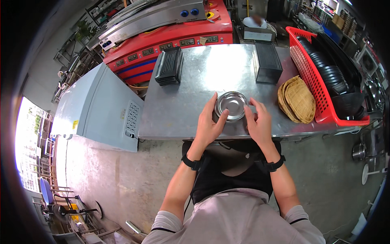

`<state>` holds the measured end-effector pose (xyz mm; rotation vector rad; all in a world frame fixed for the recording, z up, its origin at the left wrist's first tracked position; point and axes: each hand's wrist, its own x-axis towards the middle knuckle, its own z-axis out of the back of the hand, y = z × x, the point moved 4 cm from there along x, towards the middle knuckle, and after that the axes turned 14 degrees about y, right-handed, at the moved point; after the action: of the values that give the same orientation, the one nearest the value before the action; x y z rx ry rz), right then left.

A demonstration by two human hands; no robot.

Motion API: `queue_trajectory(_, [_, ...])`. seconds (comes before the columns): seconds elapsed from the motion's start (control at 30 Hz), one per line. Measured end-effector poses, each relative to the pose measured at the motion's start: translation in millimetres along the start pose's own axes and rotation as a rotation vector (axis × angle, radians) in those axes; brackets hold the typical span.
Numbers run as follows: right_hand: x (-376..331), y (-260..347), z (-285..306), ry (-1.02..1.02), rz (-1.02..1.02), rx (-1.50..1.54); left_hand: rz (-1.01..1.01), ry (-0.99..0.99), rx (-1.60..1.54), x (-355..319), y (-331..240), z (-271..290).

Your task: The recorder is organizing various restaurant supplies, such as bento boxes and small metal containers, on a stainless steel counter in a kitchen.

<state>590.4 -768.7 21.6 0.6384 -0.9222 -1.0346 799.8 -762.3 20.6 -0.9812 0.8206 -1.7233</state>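
On the steel table, close to its front edge, sits what looks like a small stack of round stainless steel dishes (232,105). My left hand (209,123) grips its left side, the index finger along the outer rim and the thumb lying over the front rim. At the right side of the dishes is my right hand (260,123), fingers apart and slightly curved, the thumb tip close to or touching the rim. Whether that hand presses on the dishes is hard to tell. Black bands circle both wrists.
Black ribbed trays (169,66) are stacked at the table's (191,110) back left. A dark rectangular box (268,63) stands at the back right. Woven baskets (300,99) lie beside a red crate (321,93) of black bowls. Beyond are a red cooking counter (170,42) and white appliance (97,110).
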Motion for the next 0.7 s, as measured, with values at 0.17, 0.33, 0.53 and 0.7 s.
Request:
queue_trajectory(0.17, [-5, -7, -7, -0.013, 0.060, 0.028, -0.055, 0.053, 0.241, 0, -14, -3])
queue_trajectory(0.33, [-5, -10, -9, 0.034, 0.062, 0.043, -0.031, 0.098, 0.265, -1, -23, -5])
queue_trajectory(0.53, [12, -13, -2, -0.027, 0.101, 0.006, -0.030, 0.089, 0.246, 1, -22, -5])
queue_trajectory(0.7, [15, -21, -6, -0.035, 0.091, 0.030, -0.015, 0.075, 0.295, 3, -21, -9])
